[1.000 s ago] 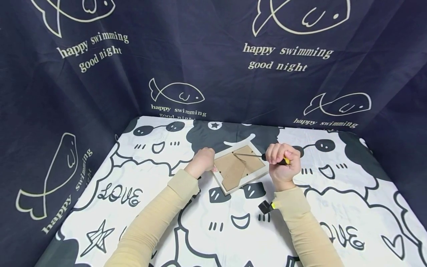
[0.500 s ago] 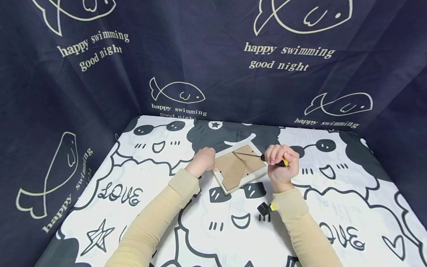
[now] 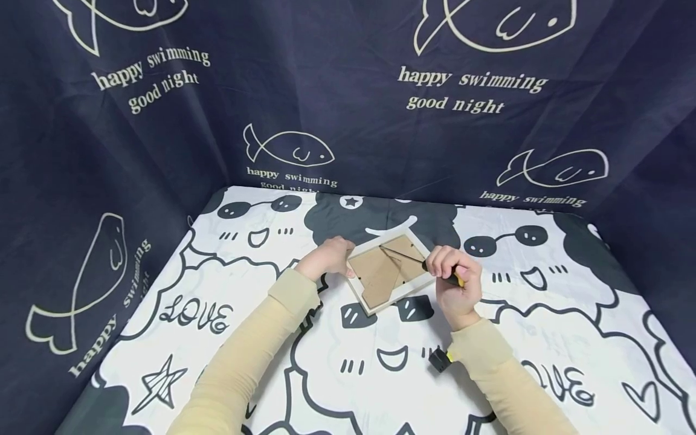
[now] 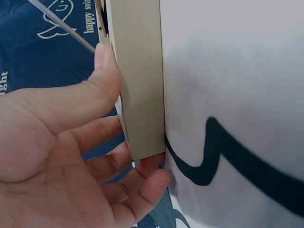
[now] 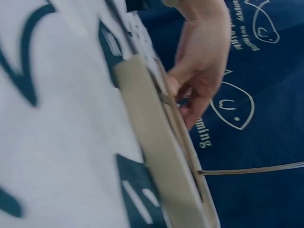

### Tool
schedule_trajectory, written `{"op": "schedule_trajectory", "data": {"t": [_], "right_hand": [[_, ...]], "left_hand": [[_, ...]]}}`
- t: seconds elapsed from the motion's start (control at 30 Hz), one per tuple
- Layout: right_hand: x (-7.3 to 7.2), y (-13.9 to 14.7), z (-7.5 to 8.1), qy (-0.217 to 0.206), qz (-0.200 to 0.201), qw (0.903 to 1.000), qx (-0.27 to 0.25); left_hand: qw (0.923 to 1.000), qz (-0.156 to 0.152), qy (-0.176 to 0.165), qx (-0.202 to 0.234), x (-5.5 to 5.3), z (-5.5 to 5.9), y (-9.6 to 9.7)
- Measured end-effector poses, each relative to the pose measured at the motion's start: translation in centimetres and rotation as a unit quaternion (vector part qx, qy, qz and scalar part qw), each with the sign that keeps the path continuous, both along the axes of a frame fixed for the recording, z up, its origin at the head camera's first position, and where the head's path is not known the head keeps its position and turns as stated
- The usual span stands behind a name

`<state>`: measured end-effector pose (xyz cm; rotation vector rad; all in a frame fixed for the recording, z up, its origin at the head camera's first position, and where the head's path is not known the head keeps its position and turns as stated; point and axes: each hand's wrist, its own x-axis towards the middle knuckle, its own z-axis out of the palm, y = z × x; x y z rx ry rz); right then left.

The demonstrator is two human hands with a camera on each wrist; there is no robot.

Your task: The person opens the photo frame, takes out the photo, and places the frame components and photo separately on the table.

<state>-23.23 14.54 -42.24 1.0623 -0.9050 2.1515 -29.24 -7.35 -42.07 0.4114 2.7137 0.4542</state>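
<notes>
A small picture frame [image 3: 374, 279] lies face down, its brown backing board and pale border upward. My left hand [image 3: 326, 257] holds it at the left edge; in the left wrist view, the thumb lies at the back side and fingertips reach under the corner of the pale edge [image 4: 137, 85]. A screwdriver [image 3: 405, 256] with a black and yellow handle is in my right hand [image 3: 459, 287], fingers curled round the handle. Its thin shaft slants across the backing, the tip near the upper border by a small dark tab. The right wrist view shows the left hand [image 5: 202, 61] beyond the frame.
A white cloth [image 3: 326, 399] with black cartoon drawings covers the table. Dark blue curtains [image 3: 359, 90] with fish and lettering stand behind and at both sides. A small black block [image 3: 439, 359] with a yellow part sits at my right sleeve.
My right hand has come down and slightly left, so the screwdriver's handle sits lower while its tip stays near the upper border. My left wrist has shifted a little left; the frame hardly moved.
</notes>
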Motion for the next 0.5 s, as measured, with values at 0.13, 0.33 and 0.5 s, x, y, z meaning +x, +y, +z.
{"op": "schedule_trajectory", "data": {"t": [0.13, 0.33, 0.5], "right_hand": [[0.41, -0.22, -0.45, 0.007, -0.012, 0.9998, 0.017], [0.28, -0.61, -0.49, 0.020, -0.020, 0.9990, 0.036], [0.04, -0.91, 0.26, -0.007, -0.022, 0.9989, 0.040]], "left_hand": [[1.0000, 0.001, -0.009, 0.000, -0.09, 0.03, 0.02], [0.9998, -0.013, -0.006, 0.012, -0.13, 0.10, -0.08], [0.9994, -0.029, -0.007, 0.019, -0.27, 0.04, -0.25]]}}
